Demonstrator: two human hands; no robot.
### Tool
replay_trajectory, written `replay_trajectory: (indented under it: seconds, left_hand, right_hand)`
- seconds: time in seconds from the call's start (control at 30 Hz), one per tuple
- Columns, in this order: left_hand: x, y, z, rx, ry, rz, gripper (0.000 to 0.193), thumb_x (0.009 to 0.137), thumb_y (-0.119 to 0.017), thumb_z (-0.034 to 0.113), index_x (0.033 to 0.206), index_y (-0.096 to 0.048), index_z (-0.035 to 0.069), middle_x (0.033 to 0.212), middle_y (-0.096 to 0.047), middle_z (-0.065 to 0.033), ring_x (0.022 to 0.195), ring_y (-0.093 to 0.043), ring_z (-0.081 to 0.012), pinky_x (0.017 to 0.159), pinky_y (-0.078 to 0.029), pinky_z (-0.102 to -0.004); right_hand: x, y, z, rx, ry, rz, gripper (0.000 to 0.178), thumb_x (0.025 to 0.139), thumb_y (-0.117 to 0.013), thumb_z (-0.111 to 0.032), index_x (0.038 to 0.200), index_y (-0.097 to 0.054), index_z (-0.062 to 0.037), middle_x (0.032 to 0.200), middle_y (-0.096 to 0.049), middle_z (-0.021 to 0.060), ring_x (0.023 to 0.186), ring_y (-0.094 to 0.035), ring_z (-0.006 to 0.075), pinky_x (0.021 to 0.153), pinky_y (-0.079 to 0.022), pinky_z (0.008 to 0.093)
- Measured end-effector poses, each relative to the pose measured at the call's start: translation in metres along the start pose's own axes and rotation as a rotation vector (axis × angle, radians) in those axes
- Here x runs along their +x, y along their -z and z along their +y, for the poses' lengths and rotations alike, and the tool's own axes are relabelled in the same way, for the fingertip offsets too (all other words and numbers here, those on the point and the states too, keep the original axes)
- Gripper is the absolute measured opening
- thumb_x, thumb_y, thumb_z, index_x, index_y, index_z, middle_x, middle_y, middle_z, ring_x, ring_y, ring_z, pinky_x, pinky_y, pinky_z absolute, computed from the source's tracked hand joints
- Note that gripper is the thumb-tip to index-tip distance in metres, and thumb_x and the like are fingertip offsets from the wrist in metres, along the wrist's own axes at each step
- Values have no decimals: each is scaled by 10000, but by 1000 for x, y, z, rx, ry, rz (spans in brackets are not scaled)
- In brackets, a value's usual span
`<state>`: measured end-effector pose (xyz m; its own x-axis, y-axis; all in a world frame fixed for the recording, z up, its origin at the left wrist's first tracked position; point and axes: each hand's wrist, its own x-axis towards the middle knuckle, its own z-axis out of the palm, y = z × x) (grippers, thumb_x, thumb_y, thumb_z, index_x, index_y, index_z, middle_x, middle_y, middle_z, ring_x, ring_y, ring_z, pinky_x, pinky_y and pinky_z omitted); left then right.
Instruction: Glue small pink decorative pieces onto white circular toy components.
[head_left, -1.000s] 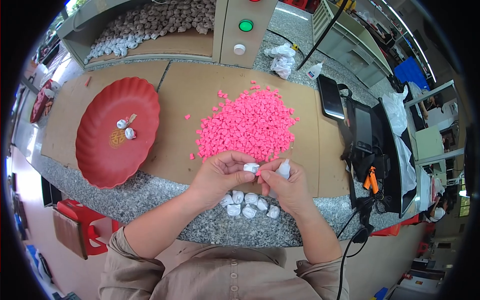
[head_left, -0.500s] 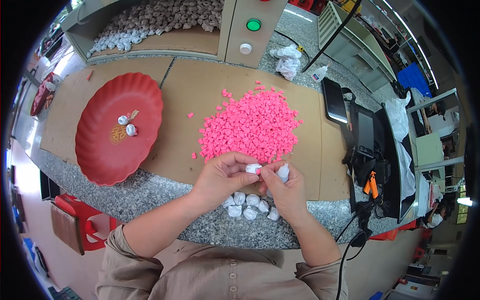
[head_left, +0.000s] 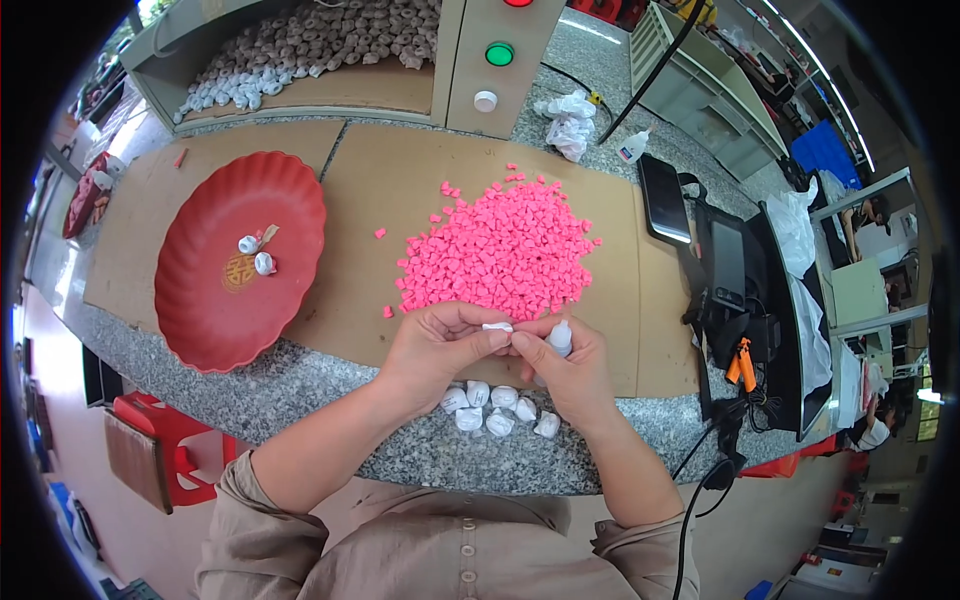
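Note:
My left hand [head_left: 428,347] pinches a small white wrapped piece [head_left: 497,327] between thumb and fingers. The fingertips of my right hand [head_left: 578,370] meet it from the other side, and their tips hide part of it. Tucked in that same right hand is a small white squeeze bottle [head_left: 560,338], nozzle upward. Just beyond both hands spreads a heap of small pink pieces [head_left: 500,245] on a cardboard sheet [head_left: 370,180]. Several white wrapped lumps [head_left: 498,398] lie close together on the speckled stone tabletop [head_left: 400,455], nearer to me than my hands.
To the left, a scalloped red tray [head_left: 300,200] holds two white lumps [head_left: 264,263]. Behind stands a metal box [head_left: 470,60] with buttons and a lumps-filled compartment. A phone [head_left: 662,200], black straps and cables occupy the right; another white bottle [head_left: 633,147] stands near crumpled plastic [head_left: 567,125].
The white piece has been turned between my fingertips and now looks thinner. A pink bit that showed at its right end is now hidden. My hands have shifted slightly left.

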<state>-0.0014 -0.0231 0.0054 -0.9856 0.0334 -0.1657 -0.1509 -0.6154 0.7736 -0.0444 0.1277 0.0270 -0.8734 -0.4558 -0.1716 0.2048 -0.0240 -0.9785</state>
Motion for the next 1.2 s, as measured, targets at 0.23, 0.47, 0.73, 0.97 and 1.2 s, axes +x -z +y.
replay_trajectory:
  seconds: [0.23, 0.47, 0.73, 0.97, 1.2]
  left_hand:
    - [-1, 1, 2, -28, 11, 2, 119, 769, -563, -9, 885, -583, -19, 842, -609, -113, 754, -593, -154, 701, -501, -272]
    - [0, 3, -1, -37, -23, -32, 132, 761, -571, -9, 891, -573, -38, 837, -608, -119, 759, -596, -157, 695, -499, -259]
    - [-8, -2, 5, 62, -73, 12, 152, 764, -576, 13, 913, -576, -22, 842, -604, -92, 758, -584, -148, 699, -483, -253]
    - [-39, 43, 97, 1175, -727, 773, 147, 728, -608, 48, 867, -583, 7, 740, -605, -71, 668, -578, -118, 620, -449, -228]
    - [-67, 61, 100, 1922, -719, 606, 218, 670, -616, 67, 887, -594, 64, 949, -562, -103, 841, -528, -263, 684, -425, -331]
  right_hand:
    - [1, -1, 4, -69, 44, 0, 73, 772, -599, -65, 807, -583, -3, 656, -568, 18, 534, -496, 39, 453, -395, 171]
    - [0, -2, 4, -84, 48, 21, 74, 765, -600, -61, 806, -581, -3, 678, -585, 33, 548, -512, 50, 464, -413, 174]
    - [1, -1, 4, -83, 86, 5, 99, 770, -593, -82, 832, -565, -10, 663, -575, 27, 541, -503, 63, 469, -410, 198]
    - [5, 23, -4, 311, -28, 47, 201, 804, -522, -129, 972, -466, -35, 714, -524, 37, 580, -528, 121, 545, -456, 267]
    - [3, 16, -9, 230, 0, -36, 205, 797, -558, -141, 943, -445, -52, 781, -556, 52, 620, -547, 114, 516, -454, 244]
